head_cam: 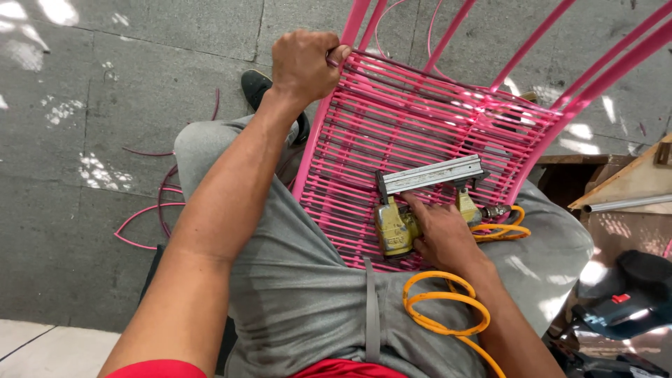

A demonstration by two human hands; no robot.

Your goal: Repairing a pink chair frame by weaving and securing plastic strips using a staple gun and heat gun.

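Left hand closed around top edge of pink woven chair frame resting across lap. Right hand wrapped on yellow pneumatic nail gun, nose pressed on pink strands. Risk: nose could slip between strands toward thigh; coiled orange air hose could snag wrist. Open floor at left; wooden boards and power tool crowd right.

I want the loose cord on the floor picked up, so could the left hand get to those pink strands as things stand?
Probably not right away. The left hand is closed around the pink chair frame, and the pink strands lie on the floor beyond the person's left knee. Nothing blocks the way, but the hand would have to let go first.
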